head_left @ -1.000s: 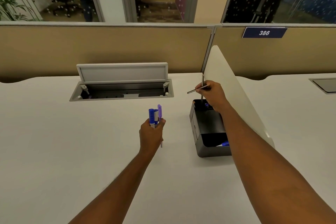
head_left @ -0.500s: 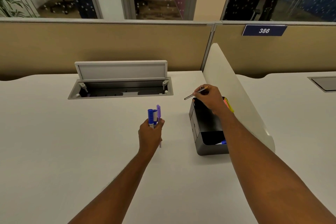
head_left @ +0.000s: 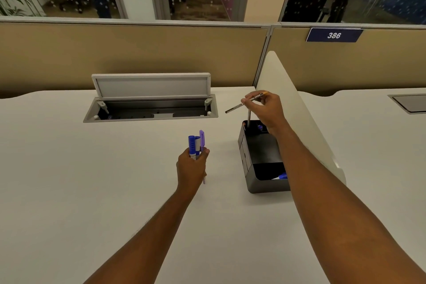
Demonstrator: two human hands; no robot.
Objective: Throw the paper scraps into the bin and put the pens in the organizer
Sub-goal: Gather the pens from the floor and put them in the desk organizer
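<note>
A black desk organizer stands on the white desk by the divider panel. My right hand hovers above its far end, gripping a dark pencil held slantwise. A grey pen stands upright in the far compartment, beside something blue. A blue pen tip shows in the near compartment. My left hand is to the left of the organizer, closed around a bunch of pens: two blue markers and a thin purple pen. No paper scraps or bin are visible.
An open cable hatch with a raised lid sits in the desk at the back. A curved white divider panel rises right behind the organizer. A tan partition wall closes off the far edge.
My right hand has lifted a little above the organizer's far end, still holding the pencil. A grey pen now stands upright below it. The left hand has stayed put.
</note>
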